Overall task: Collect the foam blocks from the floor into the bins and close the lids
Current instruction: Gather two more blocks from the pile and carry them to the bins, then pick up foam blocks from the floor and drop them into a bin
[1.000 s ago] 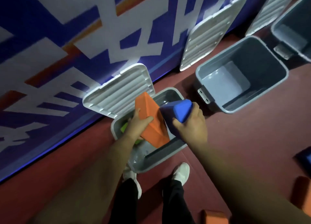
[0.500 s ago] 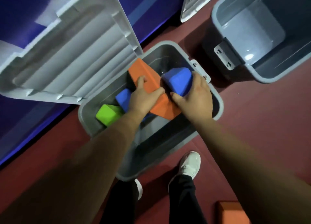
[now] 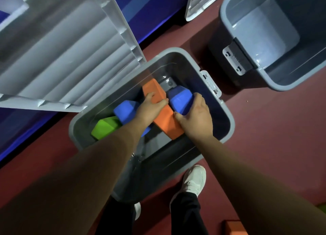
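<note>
A grey bin (image 3: pixel 227 111) stands on the red floor in front of me, its ribbed lid (image 3: pixel 67 45) swung open to the left. Inside the bin my left hand (image 3: pixel 150 109) grips a long orange foam block (image 3: pixel 167 125). My right hand (image 3: pixel 195 116) holds a blue foam block (image 3: pixel 180 98) beside it. Another blue block (image 3: pixel 125 112) and a green block (image 3: pixel 104 127) lie at the bin's left end, partly hidden by my left forearm.
A second grey bin (image 3: pixel 275 86) stands open at the upper right, its lid (image 3: pixel 199 6) leaning against the blue wall. An orange block (image 3: pixel 234 227) lies on the floor at the bottom right. My feet in white shoes (image 3: pixel 194 180) stand close to the bin.
Both hands have sunk deeper into the bin with the orange and the blue block. The view has come closer to the bin.
</note>
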A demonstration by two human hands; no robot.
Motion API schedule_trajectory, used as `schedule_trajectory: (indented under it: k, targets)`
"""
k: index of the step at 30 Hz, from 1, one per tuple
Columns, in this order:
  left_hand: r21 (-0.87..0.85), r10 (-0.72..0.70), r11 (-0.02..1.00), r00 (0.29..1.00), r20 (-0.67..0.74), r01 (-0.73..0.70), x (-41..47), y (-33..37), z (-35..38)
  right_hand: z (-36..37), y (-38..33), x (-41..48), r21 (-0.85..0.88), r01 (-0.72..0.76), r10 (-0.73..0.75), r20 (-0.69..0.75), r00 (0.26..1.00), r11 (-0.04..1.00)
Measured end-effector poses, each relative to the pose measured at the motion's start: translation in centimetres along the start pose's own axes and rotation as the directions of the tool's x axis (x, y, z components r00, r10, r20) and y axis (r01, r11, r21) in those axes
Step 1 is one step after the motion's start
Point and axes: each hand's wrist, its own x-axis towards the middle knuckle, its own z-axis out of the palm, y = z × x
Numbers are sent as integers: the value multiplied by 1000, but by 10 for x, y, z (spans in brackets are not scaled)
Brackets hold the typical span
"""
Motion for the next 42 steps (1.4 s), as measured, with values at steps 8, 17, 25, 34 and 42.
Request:
schedule_trajectory:
  k: [8, 17, 25, 34, 42]
  targets:
    - [165, 144, 974, 986, 84, -156, 14, -51, 12, 36, 53, 18, 148, -49, 20, 194, 981, 988]
    - [396, 353, 874, 928, -118, -282, -87, 37, -42, -84, -9, -39, 93, -38, 35, 29, 999, 995]
    - [519, 636, 668, 771, -26, -534, -318, 202, -149, -293, -145, -188, 77, -26, 44, -240, 970, 997]
    - [480, 876, 267, 418, 242, -836, -615, 285, -171, -466, -234, -430, 177, -127, 209, -605, 768, 976]
    - [378, 880, 15, 192, 435, -926, -755, 266, -67, -516, -154, -622, 287, -345, 429, -772, 469, 894]
